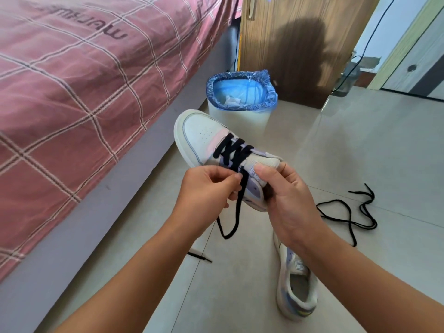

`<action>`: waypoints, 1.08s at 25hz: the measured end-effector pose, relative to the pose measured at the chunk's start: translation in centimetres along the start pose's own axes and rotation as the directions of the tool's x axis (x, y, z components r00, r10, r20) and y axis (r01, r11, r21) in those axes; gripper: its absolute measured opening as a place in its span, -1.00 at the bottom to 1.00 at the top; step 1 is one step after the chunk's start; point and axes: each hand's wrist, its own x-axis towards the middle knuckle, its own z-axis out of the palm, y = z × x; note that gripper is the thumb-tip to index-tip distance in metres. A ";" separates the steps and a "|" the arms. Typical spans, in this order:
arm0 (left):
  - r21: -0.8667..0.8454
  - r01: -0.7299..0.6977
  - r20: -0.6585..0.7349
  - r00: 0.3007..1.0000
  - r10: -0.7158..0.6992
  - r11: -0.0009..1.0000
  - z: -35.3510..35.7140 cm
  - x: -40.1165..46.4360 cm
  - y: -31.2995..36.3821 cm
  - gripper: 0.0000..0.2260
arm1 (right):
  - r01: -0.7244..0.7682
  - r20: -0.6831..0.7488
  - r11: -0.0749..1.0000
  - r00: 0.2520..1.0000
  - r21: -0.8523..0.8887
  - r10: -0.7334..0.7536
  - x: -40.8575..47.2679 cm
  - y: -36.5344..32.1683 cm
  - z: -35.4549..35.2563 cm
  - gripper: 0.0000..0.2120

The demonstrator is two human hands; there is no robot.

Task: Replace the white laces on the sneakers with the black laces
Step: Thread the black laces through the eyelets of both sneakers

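sneaker [211,140] was held mid-frame, toe toward the upper left — white, pink and lilac panels, black lace [234,152] crossed through the lower eyelets. left hand [206,191] pinched the lace; right hand [286,195] gripped the collar. second sneaker [296,292] and spare black lace [348,212] lay lower right on the floor.

There is only one view, from the head of the person. It looks forward and down, very near to the left hand [206,188] and right hand [286,198], with the floor [360,152] behind and the bed [72,92] on the left side.
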 end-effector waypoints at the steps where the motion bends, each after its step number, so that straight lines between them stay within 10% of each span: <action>1: -0.024 -0.001 -0.028 1.000 0.000 1.000 0.1 0.1 0.0 -0.88 | -0.010 0.008 1.000 1.000 0.021 0.009 0.0 0.0 0.1 -0.88; 9: -0.437 0.160 -0.005 0.984 -0.180 0.885 1.2 0.5 -0.5 -0.91 | -0.031 -0.009 0.994 0.999 0.105 0.032 0.2 0.2 0.8 -0.90; 18: 0.263 -0.296 -0.220 0.908 0.356 0.918 0.7 0.6 -0.2 -0.89 | 0.027 -0.027 0.999 0.999 -0.041 -0.028 0.4 0.5 1.5 -0.90; 27: 0.207 -0.424 -0.293 0.833 0.469 0.882 0.6 0.9 0.2 -0.84 | 0.158 -0.016 0.983 0.987 -0.089 -0.160 -0.3 0.8 2.0 -0.93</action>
